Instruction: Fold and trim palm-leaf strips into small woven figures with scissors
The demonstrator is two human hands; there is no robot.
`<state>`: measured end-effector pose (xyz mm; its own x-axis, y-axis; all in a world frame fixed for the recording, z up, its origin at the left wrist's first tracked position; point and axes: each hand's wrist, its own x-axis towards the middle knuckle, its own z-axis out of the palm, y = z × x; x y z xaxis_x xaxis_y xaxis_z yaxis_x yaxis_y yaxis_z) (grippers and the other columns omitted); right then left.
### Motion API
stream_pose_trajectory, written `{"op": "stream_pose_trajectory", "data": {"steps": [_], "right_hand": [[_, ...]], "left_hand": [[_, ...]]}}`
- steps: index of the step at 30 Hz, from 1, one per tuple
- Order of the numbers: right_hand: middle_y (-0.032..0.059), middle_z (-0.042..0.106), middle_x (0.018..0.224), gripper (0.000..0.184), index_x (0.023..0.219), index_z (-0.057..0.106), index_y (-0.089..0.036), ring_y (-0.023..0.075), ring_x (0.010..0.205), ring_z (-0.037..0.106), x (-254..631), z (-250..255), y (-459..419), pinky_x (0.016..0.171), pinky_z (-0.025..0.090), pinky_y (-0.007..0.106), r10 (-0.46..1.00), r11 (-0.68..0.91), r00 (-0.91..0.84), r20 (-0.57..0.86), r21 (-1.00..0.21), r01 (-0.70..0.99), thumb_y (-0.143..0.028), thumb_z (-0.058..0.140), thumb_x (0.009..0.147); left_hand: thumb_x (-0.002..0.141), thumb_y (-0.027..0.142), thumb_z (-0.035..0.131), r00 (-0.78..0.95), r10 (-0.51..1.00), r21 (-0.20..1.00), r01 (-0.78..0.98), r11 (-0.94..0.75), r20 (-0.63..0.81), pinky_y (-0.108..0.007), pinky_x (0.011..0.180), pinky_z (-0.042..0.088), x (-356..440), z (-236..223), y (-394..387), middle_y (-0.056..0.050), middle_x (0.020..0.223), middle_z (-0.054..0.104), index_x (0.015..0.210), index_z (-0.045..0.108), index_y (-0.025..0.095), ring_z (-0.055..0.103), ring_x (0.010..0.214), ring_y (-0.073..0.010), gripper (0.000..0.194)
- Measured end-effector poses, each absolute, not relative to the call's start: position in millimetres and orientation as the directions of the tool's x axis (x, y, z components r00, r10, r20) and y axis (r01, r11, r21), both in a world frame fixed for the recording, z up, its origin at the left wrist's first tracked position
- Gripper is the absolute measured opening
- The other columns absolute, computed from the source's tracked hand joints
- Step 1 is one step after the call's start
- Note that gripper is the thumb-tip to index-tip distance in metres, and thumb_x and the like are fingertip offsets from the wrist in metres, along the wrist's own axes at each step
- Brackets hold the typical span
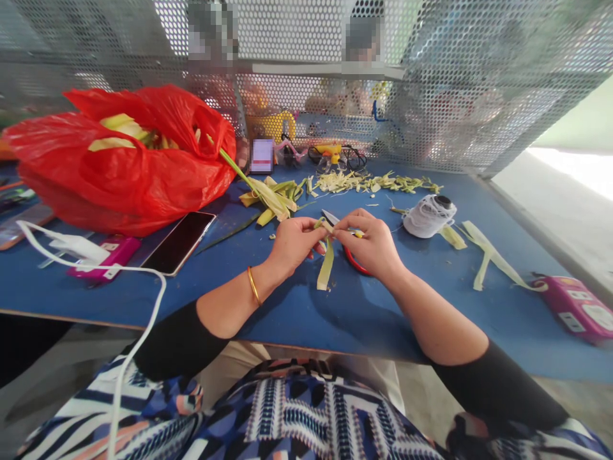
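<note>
Between my two hands, over the middle of the blue table, is a pale yellow-green strip of husk or leaf (325,265), its loose end hanging down. My left hand (297,241), with a gold bangle at the wrist, pinches the strip near its upper end. My right hand (368,241) has its fingertips closed at the same spot from the other side. Red-handled scissors (355,262) lie partly hidden under my right hand, blades pointing away to the left. A spool of white thread (430,216) stands right of my right hand.
A red plastic bag (177,172) holding husks fills the left back. Husk leaves (275,199) and shredded scraps (373,183) lie beyond my hands. A dark phone (179,243), white cable (160,300) and magenta boxes (577,306) flank the work area; perforated metal panels (306,38) rise behind.
</note>
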<state>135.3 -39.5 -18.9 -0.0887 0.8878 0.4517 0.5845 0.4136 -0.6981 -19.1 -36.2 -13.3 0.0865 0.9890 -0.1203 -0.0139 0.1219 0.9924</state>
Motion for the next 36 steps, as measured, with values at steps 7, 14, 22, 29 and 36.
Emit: {"op": "stream_pose_trajectory", "data": {"steps": [7,14,22,29,36], "right_hand": [[-0.0006,0.067,0.068,0.013,0.066,0.07,-0.022,0.0159,0.068,0.059,132.1,-17.8,-40.6,0.069,0.043,0.03,0.912,0.356,-0.049,0.407,-0.729,0.584,-0.022,0.062,0.076],[-0.002,0.069,0.065,0.022,0.093,0.073,-0.018,0.0136,0.059,0.057,131.8,-16.7,-40.0,0.063,0.043,0.028,0.964,0.262,-0.093,0.248,-0.846,0.464,-0.027,0.063,0.076],[-0.0021,0.064,0.058,0.016,0.068,0.073,-0.018,0.012,0.057,0.052,135.4,-10.0,-38.9,0.057,0.037,0.027,0.976,0.218,-0.107,0.19,-0.84,0.497,-0.03,0.065,0.074],[-0.004,0.058,0.055,0.018,0.063,0.06,-0.019,0.0098,0.051,0.05,134.1,-8.1,-37.3,0.051,0.04,0.024,0.987,0.16,-0.057,0.151,-0.964,0.212,-0.029,0.068,0.076],[-0.0015,0.066,0.059,0.024,0.069,0.051,-0.02,0.0091,0.046,0.059,131.8,-4.3,-33.6,0.053,0.049,0.023,0.993,0.104,0.059,0.101,-0.993,-0.054,-0.025,0.062,0.09]], "left_hand": [[0.081,0.011,0.066,0.08,0.996,0.992,0.118,0.04,-0.05,-0.017,0.04,0.036,-18.7,-18.8,-36.4,0.005,0.046,0.059,0.072,0.071,0.016,0.05,0.037,-0.007,0.011],[0.076,0.006,0.063,0.158,0.987,0.955,0.29,-0.066,0.02,-0.017,0.045,0.038,-19.9,-18.6,-39.8,0.006,0.046,0.057,0.061,0.068,0.017,0.055,0.042,-0.0086,0.019],[0.078,0.01,0.064,0.281,0.96,0.913,0.39,-0.118,0.003,-0.017,0.044,0.036,-21.3,-16.9,-43.0,0.005,0.044,0.058,0.061,0.071,0.017,0.051,0.038,-0.007,0.019],[0.078,0.011,0.062,0.39,0.912,0.973,0.226,0.044,-0.131,-0.017,0.04,0.036,-19.2,-18.1,-40.6,0.0,0.058,0.067,0.063,0.071,0.015,0.055,0.044,-0.0078,0.018],[0.076,0.016,0.067,0.554,0.809,0.978,0.17,0.117,-0.194,-0.017,0.041,0.04,-23.0,-17.6,-39.4,-0.003,0.066,0.07,0.068,0.072,0.012,0.053,0.046,-0.0071,0.01]]}}
